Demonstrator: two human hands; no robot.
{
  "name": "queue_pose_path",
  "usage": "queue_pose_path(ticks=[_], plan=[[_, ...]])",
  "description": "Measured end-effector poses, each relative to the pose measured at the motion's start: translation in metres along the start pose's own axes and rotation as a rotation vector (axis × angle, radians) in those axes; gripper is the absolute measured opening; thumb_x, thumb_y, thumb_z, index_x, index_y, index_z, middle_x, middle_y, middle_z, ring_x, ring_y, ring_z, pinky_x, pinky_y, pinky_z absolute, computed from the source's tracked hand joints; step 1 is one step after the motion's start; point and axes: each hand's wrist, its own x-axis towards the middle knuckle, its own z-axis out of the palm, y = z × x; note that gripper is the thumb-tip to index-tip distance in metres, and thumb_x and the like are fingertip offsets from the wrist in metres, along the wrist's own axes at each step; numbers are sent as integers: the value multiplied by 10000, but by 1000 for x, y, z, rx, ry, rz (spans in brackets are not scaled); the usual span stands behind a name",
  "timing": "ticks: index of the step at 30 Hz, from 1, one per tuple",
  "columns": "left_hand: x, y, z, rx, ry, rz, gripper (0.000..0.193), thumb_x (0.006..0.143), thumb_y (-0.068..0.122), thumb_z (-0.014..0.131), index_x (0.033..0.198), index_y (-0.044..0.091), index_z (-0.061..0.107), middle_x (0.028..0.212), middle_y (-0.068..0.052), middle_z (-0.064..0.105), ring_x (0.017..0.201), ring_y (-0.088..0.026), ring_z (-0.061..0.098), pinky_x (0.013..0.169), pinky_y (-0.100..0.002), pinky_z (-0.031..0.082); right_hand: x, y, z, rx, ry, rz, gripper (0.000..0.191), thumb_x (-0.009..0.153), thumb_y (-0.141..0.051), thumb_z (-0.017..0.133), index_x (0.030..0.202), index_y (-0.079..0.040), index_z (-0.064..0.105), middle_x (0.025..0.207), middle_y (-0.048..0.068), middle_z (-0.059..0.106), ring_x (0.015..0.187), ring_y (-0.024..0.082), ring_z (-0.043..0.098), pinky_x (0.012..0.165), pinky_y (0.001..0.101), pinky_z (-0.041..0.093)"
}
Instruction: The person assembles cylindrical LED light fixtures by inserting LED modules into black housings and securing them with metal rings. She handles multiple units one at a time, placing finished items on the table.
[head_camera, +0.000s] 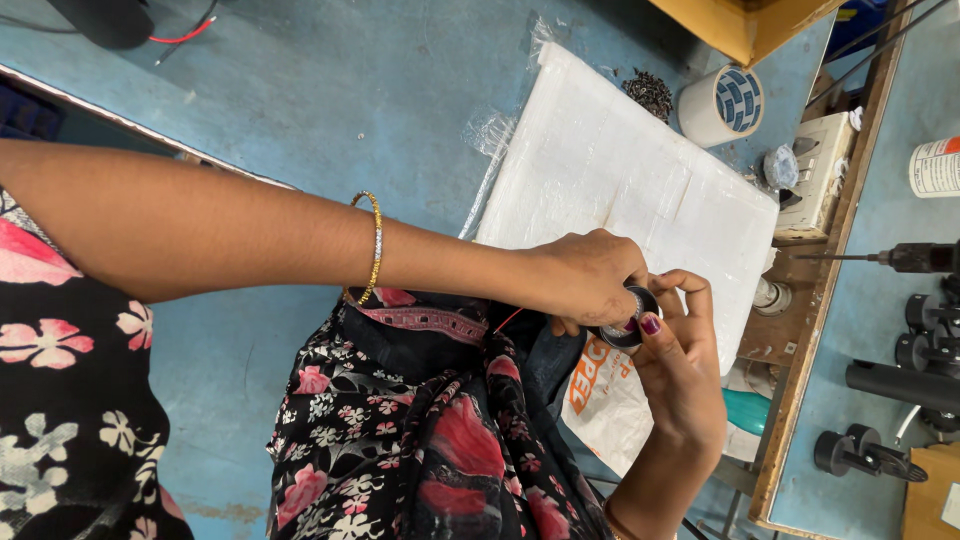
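**A:** so what are the hands doing here?

**B:** left hand (585, 277) comes in from the left on a long bare forearm with a gold bangle (373, 247) at the wrist. Its fingers are curled tight round a small round black part (630, 318), pinching it from above. Right hand (680, 365) rises from the bottom edge, palm turned toward the camera, thumb with a dark red nail pressed on the same part, fingers bent close around its far side. Both hands meet on it, just above the lap.

**A:** and what's around them?

**B:** floral black-and-red fabric (430, 440) below, with an orange-and-white printed bag (605, 395) beside it. Behind the hands lies a flat white plastic-wrapped sheet (620, 170) on a blue surface (330, 90). A white spool (722, 105) and a pile of small dark bits (650, 93) sit near its far corner. On the right, a wooden-edged bench (800, 400) carries a drill bit (840, 257) and black knobs (860, 455).
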Motion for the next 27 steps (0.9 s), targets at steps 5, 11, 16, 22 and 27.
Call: queue_pose_path(ticks=[5, 11, 16, 22, 27], plan=[[-2, -3, -1, -46, -8, 56, 322, 769, 136, 589, 1005, -21, 742, 794, -121, 772, 479, -225, 734, 466, -327, 595, 2, -6, 1, -45, -28, 12, 471, 979, 14, 541, 1374, -81, 303, 1418, 223, 426, 1052, 208, 641, 859, 354, 584], [2, -5, 6, -17, -30, 42, 494, 810, 155, 617, 1298, 226, 648, 793, -125, 773, 547, -219, 732, 548, -315, 621, -2, -5, -8, -79, -53, -37, 445, 1001, 81, 522, 1342, -100, 302, 1504, 255, 415, 1009, 203, 636, 773, 277, 549], [6, -16, 25, 105, 142, 145, 370, 762, 307, 697, 1052, 82, 739, 824, -145, 767, 712, -264, 742, 687, -397, 581, -14, -5, -2, -317, 106, 7, 267, 1020, 22, 531, 1268, -8, 436, 1308, 168, 577, 1010, 169, 650, 823, 297, 573], [-26, -30, 60, -51, 302, 294, 556, 873, 391, 633, 1301, 46, 550, 1141, -295, 647, 773, -364, 722, 778, -443, 575, -48, -12, 12, -778, 308, 20, 317, 1027, -97, 591, 1274, 91, 656, 1044, 110, 737, 929, 123, 672, 843, 277, 556], [-38, -26, 65, -225, 212, 160, 697, 815, 358, 579, 1413, 35, 425, 1384, -391, 446, 698, -390, 797, 781, -425, 613, -52, -15, 14, -765, 333, 41, 329, 1031, -118, 586, 1288, 70, 665, 1044, 91, 750, 922, 95, 677, 855, 255, 574]])
